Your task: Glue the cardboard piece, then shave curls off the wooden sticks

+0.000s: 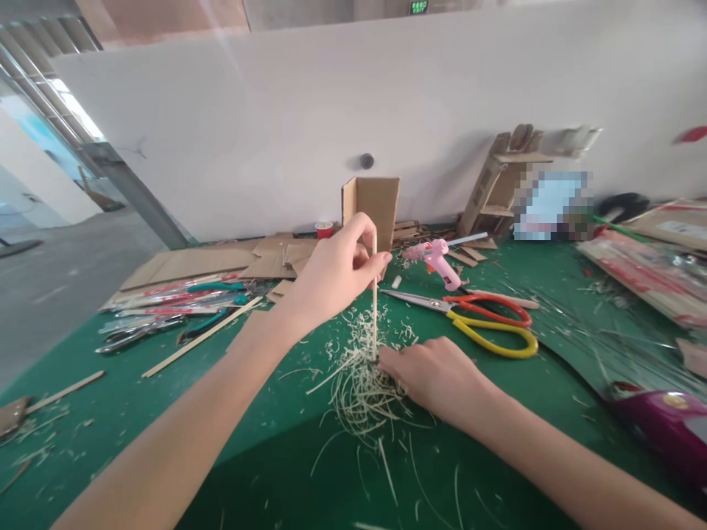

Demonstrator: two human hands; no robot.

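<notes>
A thin pale wooden stick (pixel 375 316) stands nearly upright over the green table. Near its top, my left hand (pixel 345 258) is closed, pinching it between thumb and fingers. Low down beside the stick's bottom end is my right hand (pixel 428 368), its fingers closed. A small dark edge shows at those fingertips, but what they grip is mostly hidden. Around and beneath the stick's foot lies a heap of curled wood shavings (pixel 367 401), with finer chips scattered behind it.
Scissors (pixel 475 316) with red and yellow handles lie right of the shavings, a pink glue gun (pixel 439 261) behind them. A folded cardboard piece (pixel 381 199) stands at the back. Packaged tools (pixel 171 302) and a long stick (pixel 202 338) lie left; a purple object (pixel 663 423) sits right.
</notes>
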